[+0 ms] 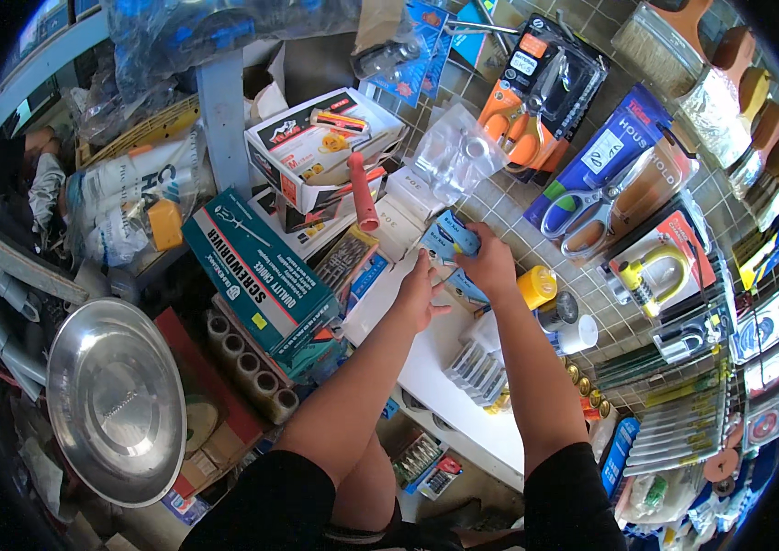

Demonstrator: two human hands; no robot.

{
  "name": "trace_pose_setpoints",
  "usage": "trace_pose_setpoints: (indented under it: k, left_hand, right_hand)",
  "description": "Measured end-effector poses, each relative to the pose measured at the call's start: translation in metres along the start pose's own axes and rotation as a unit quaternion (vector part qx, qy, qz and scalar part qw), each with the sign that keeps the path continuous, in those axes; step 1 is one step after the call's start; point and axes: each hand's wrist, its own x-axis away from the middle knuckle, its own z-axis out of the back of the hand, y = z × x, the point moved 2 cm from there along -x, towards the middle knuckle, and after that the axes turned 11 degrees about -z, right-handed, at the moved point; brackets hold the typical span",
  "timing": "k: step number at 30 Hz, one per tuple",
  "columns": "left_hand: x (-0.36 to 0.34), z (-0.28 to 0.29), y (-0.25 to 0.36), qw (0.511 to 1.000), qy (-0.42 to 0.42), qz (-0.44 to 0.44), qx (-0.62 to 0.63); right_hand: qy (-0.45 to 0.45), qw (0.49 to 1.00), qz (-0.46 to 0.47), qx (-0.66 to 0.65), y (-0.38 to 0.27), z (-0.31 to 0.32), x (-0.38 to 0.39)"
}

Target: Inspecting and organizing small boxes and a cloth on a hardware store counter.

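Observation:
My right hand [488, 264] grips a small blue box [450, 237] at its right side, above the white shelf top. Close by on the left, my left hand [420, 298] has its fingers apart, with the fingertips near the lower left of that box. Whether they touch it I cannot tell. Another blue piece [468, 287] shows below, partly hidden behind my right hand. White cartons [414, 195] stand just behind the box, and a red-handled tool [364, 193] leans beside them.
A green screwdriver box [261, 275] and a white printed carton [316, 142] are stacked to the left. A round metal lid [116, 402] stands at far left. Packaged scissors [582, 216], a yellow clamp [655, 275] and paintbrushes [669, 46] hang along the right. A yellow jar [537, 286] stands near my right wrist.

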Motion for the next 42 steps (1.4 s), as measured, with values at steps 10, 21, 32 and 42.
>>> trace_pose_setpoints:
  k: [10,21,32,42]
  left_hand:
    - [-0.010,0.015,-0.010,0.999,0.008,0.028,-0.026]
    - [-0.004,0.005,-0.021,1.000,-0.005,0.021,-0.014]
    - [-0.023,0.015,-0.044,0.994,0.020,0.063,0.087]
    - [-0.014,0.004,-0.038,0.995,0.016,0.029,0.092]
  right_hand:
    - [-0.022,0.993,-0.066,0.096,-0.002,-0.025,0.009]
    - [-0.012,1.000,-0.028,0.006,0.017,-0.018,0.016]
    - [0.086,0.987,0.112,-0.076,-0.004,-0.009,0.040]
    - [0.056,0.961,0.165,-0.217,-0.020,0.023,0.228]
